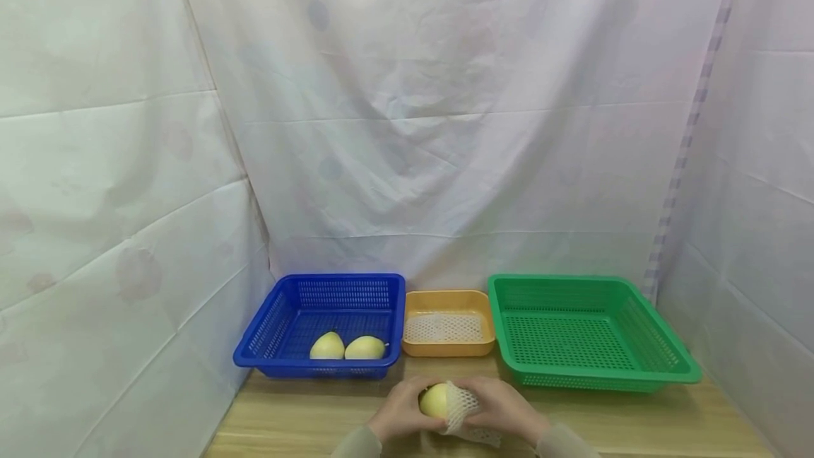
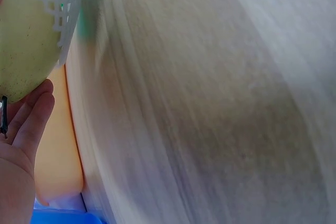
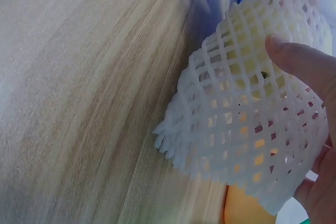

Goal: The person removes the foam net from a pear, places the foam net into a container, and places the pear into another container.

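Note:
A pale yellow pear (image 1: 434, 402) with a dark stem (image 2: 4, 116) is partly inside a white foam net sleeve (image 1: 461, 408), above the table's near edge. My left hand (image 1: 403, 413) grips the pear's bare end, fingers and thumb round it. From the other side my right hand (image 1: 502, 407) holds the net, thumb pressed on its outer face in the right wrist view. There the loose end of the net (image 3: 210, 119) hangs beyond the pear. Two more pears, one of them a round yellow pear (image 1: 327, 347), lie in the blue basket (image 1: 318, 372).
An orange tray (image 1: 448, 350) at the middle back holds white foam netting (image 1: 443, 327). To its right stands a green basket (image 1: 598, 377) with nothing in it. White cloth (image 1: 445, 161) hangs behind and on both sides of the wooden table (image 1: 286, 408).

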A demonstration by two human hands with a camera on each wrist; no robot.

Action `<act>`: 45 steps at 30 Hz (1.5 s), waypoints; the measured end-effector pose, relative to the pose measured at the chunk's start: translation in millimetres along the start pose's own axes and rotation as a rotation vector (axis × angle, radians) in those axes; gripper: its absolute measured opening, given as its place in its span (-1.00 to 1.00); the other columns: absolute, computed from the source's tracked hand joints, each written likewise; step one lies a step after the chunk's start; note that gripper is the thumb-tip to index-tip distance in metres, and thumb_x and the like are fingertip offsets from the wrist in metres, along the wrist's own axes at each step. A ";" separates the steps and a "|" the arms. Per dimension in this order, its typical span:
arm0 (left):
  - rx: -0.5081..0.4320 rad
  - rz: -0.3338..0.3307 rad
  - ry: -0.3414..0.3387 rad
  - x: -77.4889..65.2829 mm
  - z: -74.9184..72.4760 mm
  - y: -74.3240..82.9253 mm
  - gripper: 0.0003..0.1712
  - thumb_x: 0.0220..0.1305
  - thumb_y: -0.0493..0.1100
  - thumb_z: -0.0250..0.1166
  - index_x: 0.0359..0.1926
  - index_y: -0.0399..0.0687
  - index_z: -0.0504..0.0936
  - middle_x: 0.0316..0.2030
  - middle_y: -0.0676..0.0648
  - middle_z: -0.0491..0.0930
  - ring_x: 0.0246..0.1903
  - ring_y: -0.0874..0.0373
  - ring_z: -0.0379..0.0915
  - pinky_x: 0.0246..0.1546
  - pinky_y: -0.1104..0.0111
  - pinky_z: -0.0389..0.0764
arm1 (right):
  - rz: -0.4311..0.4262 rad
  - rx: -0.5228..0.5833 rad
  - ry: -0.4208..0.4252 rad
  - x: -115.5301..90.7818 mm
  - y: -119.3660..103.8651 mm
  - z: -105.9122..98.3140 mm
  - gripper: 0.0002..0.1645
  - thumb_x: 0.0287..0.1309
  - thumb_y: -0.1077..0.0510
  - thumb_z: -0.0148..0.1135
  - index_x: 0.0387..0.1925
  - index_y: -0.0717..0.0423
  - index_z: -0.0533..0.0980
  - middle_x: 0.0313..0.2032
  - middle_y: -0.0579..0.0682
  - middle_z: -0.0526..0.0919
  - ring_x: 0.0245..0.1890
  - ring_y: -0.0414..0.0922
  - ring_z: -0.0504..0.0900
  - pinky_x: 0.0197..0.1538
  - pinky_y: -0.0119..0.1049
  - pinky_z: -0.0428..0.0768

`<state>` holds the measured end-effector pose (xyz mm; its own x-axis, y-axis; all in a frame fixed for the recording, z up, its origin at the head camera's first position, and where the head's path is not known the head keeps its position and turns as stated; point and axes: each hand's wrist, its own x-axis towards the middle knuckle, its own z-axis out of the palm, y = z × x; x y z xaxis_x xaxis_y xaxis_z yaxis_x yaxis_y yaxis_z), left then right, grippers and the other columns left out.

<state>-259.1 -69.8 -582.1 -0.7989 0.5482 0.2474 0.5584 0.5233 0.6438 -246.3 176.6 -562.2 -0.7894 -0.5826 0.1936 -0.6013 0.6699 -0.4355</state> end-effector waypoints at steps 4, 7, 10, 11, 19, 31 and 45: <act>0.003 -0.001 0.002 -1.0 0.6 -2.5 -0.25 -0.13 0.25 0.51 0.12 0.13 0.58 -0.04 0.21 0.56 -0.13 0.36 0.43 -0.18 0.41 0.48 | 0.000 0.009 -0.004 -0.6 1.0 0.8 -0.35 -0.07 -0.01 0.49 0.10 0.05 0.55 0.00 -0.12 0.64 -0.01 -0.13 0.60 0.01 -0.13 0.57; 0.001 -0.007 0.007 -1.6 1.2 -4.1 -0.25 -0.14 0.26 0.51 0.11 0.14 0.58 -0.05 0.22 0.56 -0.15 0.36 0.43 -0.19 0.41 0.48 | -0.006 0.015 0.007 -1.4 1.3 1.4 -0.39 -0.05 0.01 0.48 0.09 0.05 0.56 0.00 -0.13 0.64 -0.01 -0.13 0.61 0.01 -0.14 0.57; 0.002 -0.013 0.018 -2.7 0.8 -4.9 -0.24 -0.15 0.27 0.51 0.11 0.12 0.59 -0.05 0.21 0.57 -0.14 0.35 0.43 -0.18 0.40 0.48 | -0.033 0.004 0.035 -1.9 1.9 2.0 -0.44 -0.04 0.05 0.47 0.06 0.07 0.58 -0.03 -0.12 0.66 -0.04 -0.14 0.62 -0.02 -0.16 0.58; 0.003 -0.012 0.024 -3.0 0.6 -5.4 -0.23 -0.15 0.27 0.51 0.11 0.10 0.59 -0.05 0.20 0.57 -0.14 0.35 0.43 -0.17 0.39 0.48 | -0.043 0.000 0.044 -1.7 2.3 2.3 -0.46 -0.03 0.06 0.47 0.05 0.07 0.59 -0.04 -0.12 0.67 -0.06 -0.15 0.63 -0.03 -0.17 0.59; 0.012 0.030 0.050 -5.3 -1.5 -10.6 -0.17 -0.12 0.29 0.50 0.12 -0.06 0.59 -0.03 0.15 0.58 -0.11 0.32 0.46 -0.14 0.37 0.50 | -0.076 -0.017 0.067 -0.6 5.3 2.3 -0.57 0.02 0.14 0.44 -0.02 0.11 0.62 -0.10 -0.12 0.70 -0.11 -0.18 0.65 -0.06 -0.20 0.60; -0.002 -0.023 0.052 -11.8 -9.1 -14.1 -0.16 -0.14 0.27 0.52 0.13 -0.07 0.58 0.00 0.10 0.58 -0.07 0.26 0.47 -0.09 0.30 0.51 | 0.001 0.075 0.037 -1.7 10.4 0.7 -0.45 0.02 -0.05 0.43 0.06 0.06 0.60 -0.07 -0.18 0.67 -0.10 -0.23 0.62 -0.08 -0.20 0.60; 0.021 -0.054 0.060 -18.2 -16.0 -21.1 -0.13 -0.13 0.30 0.50 0.15 -0.09 0.57 -0.01 0.07 0.58 -0.06 0.21 0.47 -0.08 0.24 0.51 | 0.017 0.095 0.053 -4.4 8.8 -11.4 -0.82 0.04 0.12 0.39 -0.27 0.03 0.65 -0.42 -0.34 0.61 -0.44 -0.42 0.49 -0.37 -0.38 0.53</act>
<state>-259.9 -101.2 -588.5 -0.8394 0.4795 0.2558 0.5183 0.5647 0.6423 -249.6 190.3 -556.9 -0.8066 -0.5445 0.2302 -0.5748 0.6315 -0.5204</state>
